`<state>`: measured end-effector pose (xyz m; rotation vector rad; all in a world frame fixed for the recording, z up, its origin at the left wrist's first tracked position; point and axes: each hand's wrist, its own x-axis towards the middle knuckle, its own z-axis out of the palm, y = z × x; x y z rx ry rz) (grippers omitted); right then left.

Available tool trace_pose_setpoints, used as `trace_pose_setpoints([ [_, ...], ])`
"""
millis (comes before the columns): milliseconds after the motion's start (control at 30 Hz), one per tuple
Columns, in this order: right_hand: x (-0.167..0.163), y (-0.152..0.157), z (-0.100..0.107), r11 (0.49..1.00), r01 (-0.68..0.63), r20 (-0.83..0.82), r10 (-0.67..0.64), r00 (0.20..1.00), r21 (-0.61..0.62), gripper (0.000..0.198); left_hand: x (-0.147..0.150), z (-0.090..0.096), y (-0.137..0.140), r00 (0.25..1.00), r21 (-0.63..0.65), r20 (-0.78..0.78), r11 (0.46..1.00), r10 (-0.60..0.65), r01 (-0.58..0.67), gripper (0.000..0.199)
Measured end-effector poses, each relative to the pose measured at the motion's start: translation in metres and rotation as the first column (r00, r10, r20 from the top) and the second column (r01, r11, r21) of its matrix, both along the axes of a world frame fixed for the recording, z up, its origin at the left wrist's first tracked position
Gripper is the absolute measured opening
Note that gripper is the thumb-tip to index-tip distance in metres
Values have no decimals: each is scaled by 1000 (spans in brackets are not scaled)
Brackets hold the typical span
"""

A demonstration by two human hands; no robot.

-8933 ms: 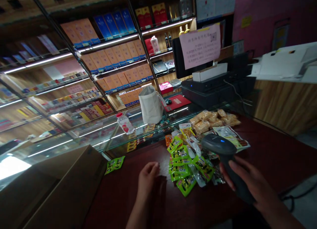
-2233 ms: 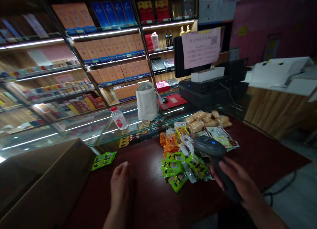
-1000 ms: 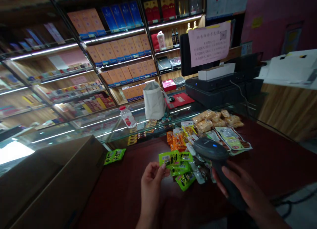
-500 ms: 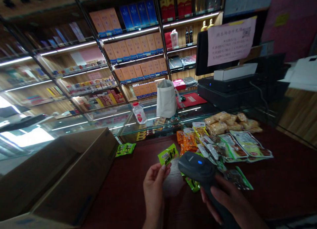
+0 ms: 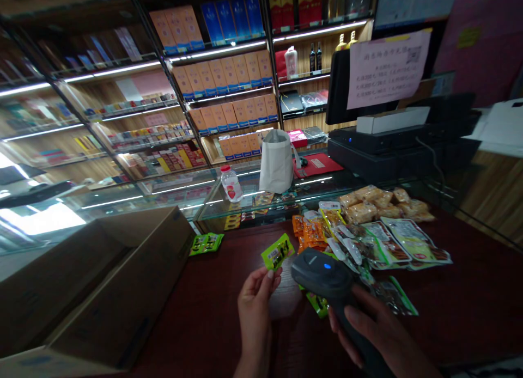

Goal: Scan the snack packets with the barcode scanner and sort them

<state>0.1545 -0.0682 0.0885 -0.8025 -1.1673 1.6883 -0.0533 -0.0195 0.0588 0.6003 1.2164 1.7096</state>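
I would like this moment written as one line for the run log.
left hand: pinching green packet | right hand: gripping handheld scanner, blue light lit | nearby: open carton, orange packets, white bag

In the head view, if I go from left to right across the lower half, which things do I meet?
Cardboard box → green packets beside it → left hand pinching the held green packet → handheld scanner in the right hand → flat green-and-white bag, farther back.
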Motion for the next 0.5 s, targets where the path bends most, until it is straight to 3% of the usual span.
trace_pose_setpoints([
  [500,-2,1,0,1000,-18,8,18,1000,-23,49,-2,0,-1,999,11,-38,1000,11,-11,34],
])
